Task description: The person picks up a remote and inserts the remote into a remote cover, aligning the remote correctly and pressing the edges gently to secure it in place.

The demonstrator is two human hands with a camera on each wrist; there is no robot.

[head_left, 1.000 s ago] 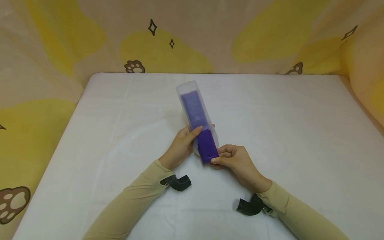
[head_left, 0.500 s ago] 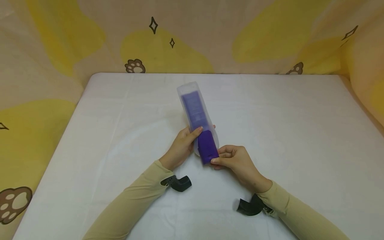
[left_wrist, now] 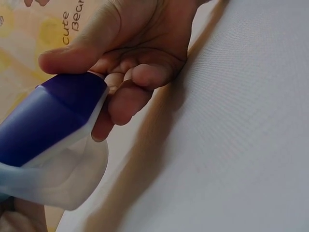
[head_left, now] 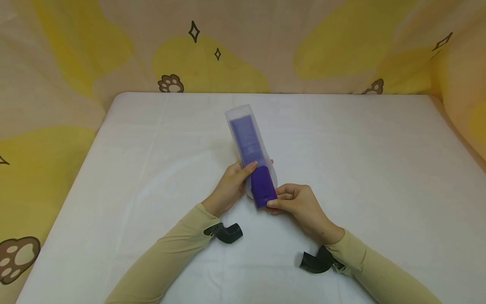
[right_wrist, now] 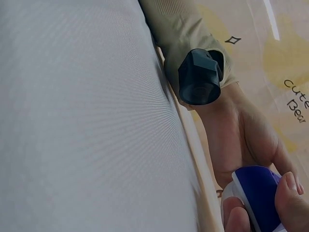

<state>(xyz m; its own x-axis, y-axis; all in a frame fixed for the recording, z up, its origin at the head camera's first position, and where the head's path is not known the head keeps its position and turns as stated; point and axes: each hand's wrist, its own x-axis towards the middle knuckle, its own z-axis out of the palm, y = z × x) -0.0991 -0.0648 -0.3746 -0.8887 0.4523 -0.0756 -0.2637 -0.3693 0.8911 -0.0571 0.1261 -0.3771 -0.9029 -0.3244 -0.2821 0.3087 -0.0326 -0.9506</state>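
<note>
A frosted, translucent sleeve (head_left: 240,112) slants above the white table. Most of a long purple remote control (head_left: 263,185) lies inside it, and its near end sticks out through the opening. My left hand (head_left: 228,185) grips the sleeve around its middle, thumb on top and fingertips showing past the far edge. At the exposed end, my right hand (head_left: 298,202) pinches the corner of the remote control between thumb and fingers. In the left wrist view the remote control (left_wrist: 53,113) shows a white lower side, with the sleeve's clear rim (left_wrist: 84,179) hanging below. Its underside is mostly hidden.
A white cloth covers the table (head_left: 364,160). A yellow and beige printed curtain (head_left: 243,46) rises behind it and at both sides. A black wrist camera (head_left: 228,233) juts from the left sleeve cuff, another black camera (head_left: 317,261) from the right.
The sleeve's far end has shifted very slightly toward me and to the right, along with the left hand. The right hand keeps its pinch, almost still.
</note>
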